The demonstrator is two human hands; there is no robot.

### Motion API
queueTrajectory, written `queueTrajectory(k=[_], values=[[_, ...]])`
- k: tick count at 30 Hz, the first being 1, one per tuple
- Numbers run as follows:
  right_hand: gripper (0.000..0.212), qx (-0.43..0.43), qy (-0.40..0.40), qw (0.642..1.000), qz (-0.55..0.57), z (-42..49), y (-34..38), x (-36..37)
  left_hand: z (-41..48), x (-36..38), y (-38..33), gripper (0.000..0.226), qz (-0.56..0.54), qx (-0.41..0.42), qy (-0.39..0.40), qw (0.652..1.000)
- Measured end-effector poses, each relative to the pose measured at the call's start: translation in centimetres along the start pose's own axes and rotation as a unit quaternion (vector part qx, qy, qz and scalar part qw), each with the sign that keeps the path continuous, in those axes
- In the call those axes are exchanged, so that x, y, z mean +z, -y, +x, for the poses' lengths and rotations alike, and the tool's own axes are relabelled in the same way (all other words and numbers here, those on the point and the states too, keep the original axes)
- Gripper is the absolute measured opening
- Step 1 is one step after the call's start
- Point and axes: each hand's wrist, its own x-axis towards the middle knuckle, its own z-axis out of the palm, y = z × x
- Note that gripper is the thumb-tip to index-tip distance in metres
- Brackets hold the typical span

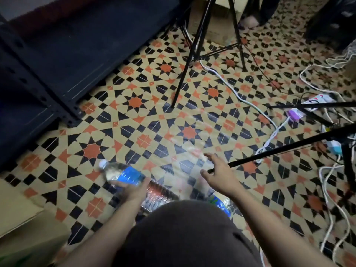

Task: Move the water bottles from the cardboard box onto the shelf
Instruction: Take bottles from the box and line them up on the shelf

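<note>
One water bottle [121,174] lower left of centre, lying sideways, clamped in left hand [133,189]. Right hand [219,174] lower centre, fingers spread, empty. Shelf [57,60] upper left; cardboard box [23,232] bottom left.

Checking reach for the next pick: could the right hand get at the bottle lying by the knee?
Probably yes: the right hand is open and empty, and nothing lies between it and the floor bottle just below it.
</note>
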Motion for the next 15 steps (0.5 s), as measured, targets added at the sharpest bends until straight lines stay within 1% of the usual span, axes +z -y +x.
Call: queueTrajectory(k=[2, 3, 6, 7, 9, 11, 13, 15], values=[[0.059, 0.022, 0.012, 1.000, 0.009, -0.1, -1.1, 0.2, 0.2, -0.1, -1.1, 0.116, 0.032, 0.053, -0.011, 0.998], [0.061, 0.032, 0.022, 0.999, 0.013, -0.3, -1.6, 0.3, 0.3, -0.1, -1.6, 0.120, 0.036, 0.078, -0.015, 0.996], [0.073, 0.090, 0.048, 0.994, 0.037, -0.6, -3.6, 0.9, -0.2, 0.1, -3.0, 0.120, 0.064, 0.147, -0.002, 0.987], [0.077, 0.126, 0.034, 0.990, 0.049, -0.8, -4.1, 1.2, -0.2, 0.5, -3.3, 0.120, 0.073, 0.158, 0.002, 0.985], [0.086, 0.215, -0.027, 0.974, 0.067, -1.0, -4.7, 2.1, 0.0, 0.8, -3.3, 0.121, 0.087, 0.178, -0.001, 0.980], [0.098, 0.291, -0.075, 0.953, 0.050, -1.5, -4.7, 3.6, 0.1, 1.1, -3.2, 0.120, 0.094, 0.188, 0.003, 0.978], [0.107, 0.334, -0.086, 0.938, 0.041, -2.1, -4.3, 5.0, 0.1, 1.5, -3.1, 0.119, 0.101, 0.209, 0.003, 0.973], [0.114, 0.373, -0.093, 0.921, 0.060, -2.2, -4.4, 6.2, 0.2, 2.0, -3.1, 0.118, 0.123, 0.227, 0.003, 0.966]])
